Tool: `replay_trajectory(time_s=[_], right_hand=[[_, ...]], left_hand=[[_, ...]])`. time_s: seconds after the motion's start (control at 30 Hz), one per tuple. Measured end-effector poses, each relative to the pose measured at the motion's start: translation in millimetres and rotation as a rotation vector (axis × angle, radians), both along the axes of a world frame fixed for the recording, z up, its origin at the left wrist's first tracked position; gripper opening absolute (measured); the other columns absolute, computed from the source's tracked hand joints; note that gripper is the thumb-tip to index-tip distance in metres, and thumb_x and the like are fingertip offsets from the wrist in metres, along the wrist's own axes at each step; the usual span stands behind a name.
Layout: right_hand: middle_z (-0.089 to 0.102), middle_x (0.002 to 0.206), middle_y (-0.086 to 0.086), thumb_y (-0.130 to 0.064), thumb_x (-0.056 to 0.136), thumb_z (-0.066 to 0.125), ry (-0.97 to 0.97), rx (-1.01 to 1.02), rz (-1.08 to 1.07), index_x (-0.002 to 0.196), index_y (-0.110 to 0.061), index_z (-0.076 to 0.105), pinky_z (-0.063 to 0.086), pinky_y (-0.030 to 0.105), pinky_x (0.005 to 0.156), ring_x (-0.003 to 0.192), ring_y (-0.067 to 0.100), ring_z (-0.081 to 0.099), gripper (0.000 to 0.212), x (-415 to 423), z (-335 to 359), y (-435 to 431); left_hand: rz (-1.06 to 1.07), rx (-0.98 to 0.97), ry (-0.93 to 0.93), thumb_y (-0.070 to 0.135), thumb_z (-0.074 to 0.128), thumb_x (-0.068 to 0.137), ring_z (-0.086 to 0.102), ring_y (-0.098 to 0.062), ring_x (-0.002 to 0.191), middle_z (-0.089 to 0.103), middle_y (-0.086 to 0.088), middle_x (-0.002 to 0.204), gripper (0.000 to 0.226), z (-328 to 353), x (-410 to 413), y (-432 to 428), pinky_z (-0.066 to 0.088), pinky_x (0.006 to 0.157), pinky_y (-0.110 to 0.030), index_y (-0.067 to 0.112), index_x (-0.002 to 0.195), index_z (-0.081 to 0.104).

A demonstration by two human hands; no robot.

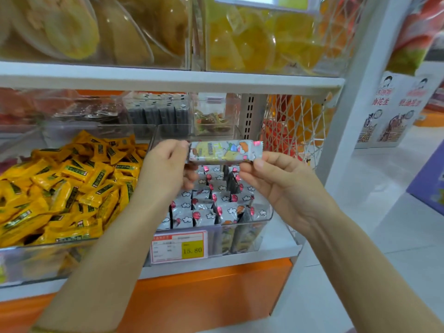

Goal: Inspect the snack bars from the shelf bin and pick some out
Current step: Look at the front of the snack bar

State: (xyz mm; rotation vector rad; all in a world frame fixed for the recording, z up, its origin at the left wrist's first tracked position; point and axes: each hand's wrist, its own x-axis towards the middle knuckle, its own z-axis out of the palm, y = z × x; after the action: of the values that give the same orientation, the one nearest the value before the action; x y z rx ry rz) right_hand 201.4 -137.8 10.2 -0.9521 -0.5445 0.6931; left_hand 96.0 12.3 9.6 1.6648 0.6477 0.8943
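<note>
A snack bar in a silvery wrapper with cartoon prints is held level above the clear shelf bin. My left hand grips its left end with curled fingers. My right hand pinches its right end between thumb and fingers. Below them the bin holds several more bars of the same kind, standing on end in rows.
A bin of yellow-wrapped snacks sits to the left. A price tag reading 15.80 is on the bin's front. Clear bins of other sweets fill the shelf above. A white net basket hangs at the right.
</note>
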Motion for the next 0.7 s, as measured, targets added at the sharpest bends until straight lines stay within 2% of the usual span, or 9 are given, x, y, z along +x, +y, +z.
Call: replay_trajectory(time_s=[0.03, 0.1, 0.2, 0.27, 0.37, 0.4, 0.47, 0.57, 0.7], right_hand=[[0.07, 0.071, 0.013, -0.001, 0.067, 0.062, 0.003, 0.001, 0.005, 0.084, 0.001, 0.057, 0.057, 0.023, 0.065, 0.07, 0.02, 0.071, 0.018, -1.0, -1.0, 0.6], [0.07, 0.069, 0.013, -0.001, 0.068, 0.062, 0.006, 0.004, -0.003, 0.082, 0.001, 0.058, 0.057, 0.023, 0.063, 0.069, 0.019, 0.071, 0.014, -2.1, -2.7, 2.1], [0.07, 0.066, 0.01, 0.001, 0.079, 0.057, 0.037, 0.034, -0.045, 0.082, 0.001, 0.059, 0.056, 0.021, 0.062, 0.068, 0.016, 0.071, 0.003, -0.1, -3.9, 3.8], [0.07, 0.065, 0.009, 0.002, 0.085, 0.053, 0.088, 0.066, -0.083, 0.081, 0.0, 0.059, 0.056, 0.021, 0.061, 0.067, 0.015, 0.071, 0.007, 2.3, -5.0, 4.0], [0.069, 0.065, 0.009, 0.002, 0.089, 0.05, 0.135, 0.104, -0.128, 0.085, 0.001, 0.058, 0.056, 0.021, 0.06, 0.065, 0.013, 0.07, 0.008, 5.9, -5.6, 3.2], [0.069, 0.065, 0.009, 0.002, 0.09, 0.05, 0.144, 0.112, -0.138, 0.087, 0.002, 0.058, 0.056, 0.021, 0.06, 0.065, 0.013, 0.07, 0.008, 7.1, -5.7, 3.1], [0.069, 0.065, 0.009, 0.001, 0.091, 0.05, 0.153, 0.115, -0.155, 0.089, 0.002, 0.057, 0.055, 0.021, 0.058, 0.062, 0.013, 0.069, 0.007, 8.5, -5.8, 2.1], [0.066, 0.062, 0.007, 0.001, 0.092, 0.049, 0.102, 0.084, -0.189, 0.085, -0.002, 0.056, 0.055, 0.021, 0.057, 0.058, 0.011, 0.066, 0.011, 8.8, -5.7, -0.2], [0.064, 0.07, 0.011, -0.008, 0.092, 0.054, -0.04, -0.01, -0.236, 0.086, -0.003, 0.055, 0.053, 0.024, 0.052, 0.058, 0.016, 0.064, 0.007, 8.6, -2.5, -3.4]], left_hand=[[0.018, 0.073, 0.025, 0.026, 0.036, 0.1, 0.052, -0.005, 0.041, 0.062, -0.002, 0.063, 0.025, -0.6, -0.9, -0.3, 0.042, 0.037, -0.019, 0.019, 0.084, 0.055], [0.018, 0.085, 0.027, 0.026, 0.035, 0.1, 0.044, -0.007, 0.033, 0.057, 0.001, 0.048, 0.028, -1.3, -2.2, -0.1, 0.033, 0.032, -0.017, 0.017, 0.079, 0.051], [-0.105, -0.083, 0.015, 0.026, 0.039, 0.099, 0.034, -0.007, 0.032, 0.05, 0.003, 0.041, 0.033, 1.1, -7.0, 1.3, 0.026, 0.031, -0.016, 0.011, 0.07, 0.045], [-0.276, -0.257, -0.062, 0.02, 0.041, 0.098, 0.035, -0.005, 0.033, 0.05, 0.004, 0.043, 0.029, 4.4, -9.3, 1.1, 0.028, 0.032, -0.015, 0.009, 0.072, 0.045], [-0.46, -0.356, -0.087, 0.01, 0.044, 0.094, 0.046, -0.004, 0.038, 0.06, -0.001, 0.053, 0.013, 7.0, -11.3, 0.1, 0.037, 0.035, -0.014, 0.004, 0.084, 0.05], [-0.499, -0.363, -0.083, 0.009, 0.047, 0.091, 0.05, -0.005, 0.04, 0.063, -0.003, 0.057, 0.007, 7.0, -11.6, 0.3, 0.04, 0.037, -0.014, 0.003, 0.09, 0.051], [-0.572, -0.36, -0.078, 0.009, 0.053, 0.083, 0.058, -0.007, 0.046, 0.068, -0.008, 0.064, 0.021, 6.4, -13.0, 1.3, 0.047, 0.041, -0.015, 0.001, 0.102, 0.051], [-0.626, -0.325, -0.078, 0.009, 0.058, 0.074, 0.065, -0.012, 0.054, 0.071, -0.016, 0.073, 0.035, 6.0, -14.3, 2.7, 0.051, 0.047, -0.017, 0.002, 0.107, 0.049], [-0.584, -0.191, -0.012, -0.003, 0.049, 0.089, 0.065, -0.018, 0.056, 0.07, -0.019, 0.074, 0.035, 1.4, -11.2, 1.5, 0.052, 0.049, -0.02, 0.009, 0.122, 0.047]])
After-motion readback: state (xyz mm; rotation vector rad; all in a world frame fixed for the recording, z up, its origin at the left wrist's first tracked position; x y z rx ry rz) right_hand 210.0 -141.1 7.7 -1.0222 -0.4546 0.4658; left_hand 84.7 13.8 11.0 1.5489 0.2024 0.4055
